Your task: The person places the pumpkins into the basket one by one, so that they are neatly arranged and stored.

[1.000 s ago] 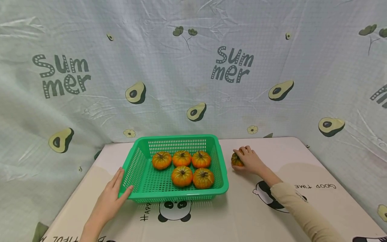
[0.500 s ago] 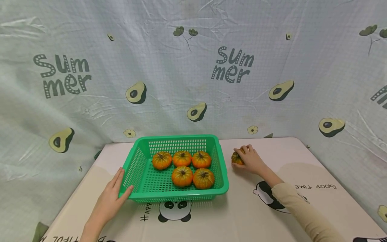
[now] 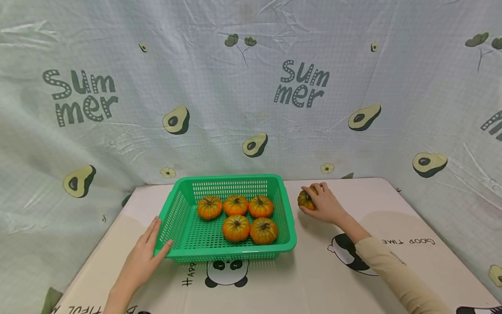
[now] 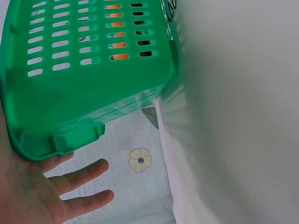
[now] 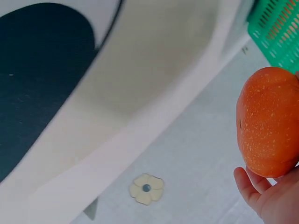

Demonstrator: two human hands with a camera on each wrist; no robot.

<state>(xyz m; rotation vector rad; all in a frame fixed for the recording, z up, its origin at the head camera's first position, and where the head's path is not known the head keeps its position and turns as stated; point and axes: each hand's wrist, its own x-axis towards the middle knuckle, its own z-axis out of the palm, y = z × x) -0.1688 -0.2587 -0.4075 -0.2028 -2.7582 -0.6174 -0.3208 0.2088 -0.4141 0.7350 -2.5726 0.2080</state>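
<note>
My right hand [image 3: 328, 206] grips a small orange-green pumpkin [image 3: 304, 200] to the right of the green basket [image 3: 231, 250]. Its smooth orange side faces the right wrist view, where the pumpkin [image 5: 268, 123] appears off the table with the fingers behind it. Several similar pumpkins [image 3: 236, 228] sit inside the basket, toward its middle and right. At the basket's left side rests my left hand [image 3: 142, 259], fingers straight along the outer wall and thumb by the front corner. From the left wrist, that hand [image 4: 35, 193] shows spread fingers beneath the basket's rim.
A pale tablecloth [image 3: 313, 279] printed with pandas and lettering covers the table. Behind and at both sides hangs a light curtain [image 3: 219, 96] with avocado and "summer" prints. The table's back edge runs just behind the basket.
My right hand has lifted the pumpkin slightly and shifted it a little left, toward the basket. The left hand and the basket have stayed in place.
</note>
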